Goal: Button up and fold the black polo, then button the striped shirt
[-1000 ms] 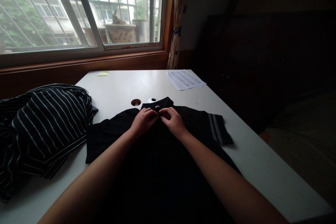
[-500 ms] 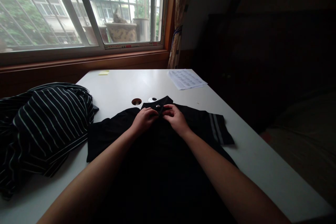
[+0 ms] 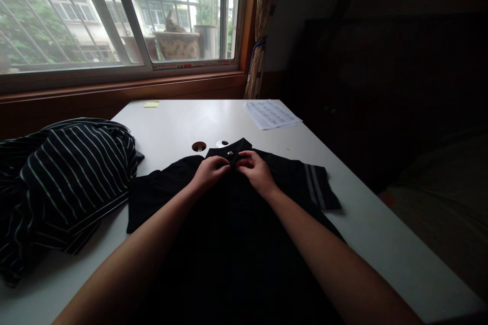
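A black short-sleeved shirt [image 3: 168,185] with a collar lies spread on the white table [image 3: 179,122], its collar toward the window. Two grey stripes cross its right-hand sleeve. Just below the collar, my left hand [image 3: 210,171] pinches the shirt's front edge with thumb and fingertips. Close beside it, my right hand [image 3: 258,172] grips the other side of the neck opening, fingers bent. A small white label shows inside the collar above my fingers. The fabric between the fingertips is too dark to tell whether a button is there.
A heaped black cloth with white stripes [image 3: 76,172] lies at the left of the table. Printed sheets [image 3: 270,114] rest at the far right corner, a yellow note [image 3: 151,104] at the far left. Beyond the collar is a round hole [image 3: 199,147] in the tabletop.
Both hands stay at the collar with hardly any movement. The whole view has shifted very slightly.
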A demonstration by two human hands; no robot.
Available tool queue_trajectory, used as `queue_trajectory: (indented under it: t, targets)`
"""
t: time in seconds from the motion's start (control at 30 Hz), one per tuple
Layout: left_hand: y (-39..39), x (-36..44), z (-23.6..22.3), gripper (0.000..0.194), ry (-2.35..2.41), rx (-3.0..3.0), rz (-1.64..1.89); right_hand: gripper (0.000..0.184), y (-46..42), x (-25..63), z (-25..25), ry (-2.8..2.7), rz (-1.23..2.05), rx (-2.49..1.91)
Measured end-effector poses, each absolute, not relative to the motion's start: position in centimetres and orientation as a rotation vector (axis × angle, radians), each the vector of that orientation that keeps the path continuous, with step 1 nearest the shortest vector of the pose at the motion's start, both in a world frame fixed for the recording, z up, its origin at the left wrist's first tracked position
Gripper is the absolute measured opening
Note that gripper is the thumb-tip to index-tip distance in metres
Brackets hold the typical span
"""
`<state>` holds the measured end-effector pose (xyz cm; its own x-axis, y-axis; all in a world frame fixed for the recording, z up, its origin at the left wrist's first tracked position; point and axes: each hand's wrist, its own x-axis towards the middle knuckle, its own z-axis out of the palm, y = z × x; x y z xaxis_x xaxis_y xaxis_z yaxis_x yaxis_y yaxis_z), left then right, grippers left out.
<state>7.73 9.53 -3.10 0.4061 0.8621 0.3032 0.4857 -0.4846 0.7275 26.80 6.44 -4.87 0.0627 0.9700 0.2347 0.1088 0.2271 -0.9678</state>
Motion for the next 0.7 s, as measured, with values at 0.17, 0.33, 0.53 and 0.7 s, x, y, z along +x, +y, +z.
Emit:
queue_trajectory:
  t: [0.17, 0.33, 0.53, 0.7]
  targets:
    - [9.53, 7.67, -2.84, 0.023, 1.166, 2.037, 0.877, 0.04, 6.29, 26.75, -4.81, -1.351, 0.881, -1.155]
    - [9.49, 7.61, -2.74, 0.023, 1.16, 2.025, 0.871, 0.037, 6.04, 26.66, -4.73, -1.411, 0.766, -1.195]
    - [9.43, 7.65, -2.85, 0.022, 1.155, 2.029, 0.891, 0.034, 5.7, 26.57, -4.45, -1.46, 0.701, -1.208]
    - [9.5, 7.66, -3.03, 0.023, 1.158, 2.035, 0.901, 0.037, 6.0, 26.64, -4.68, -1.425, 0.775, -1.172]
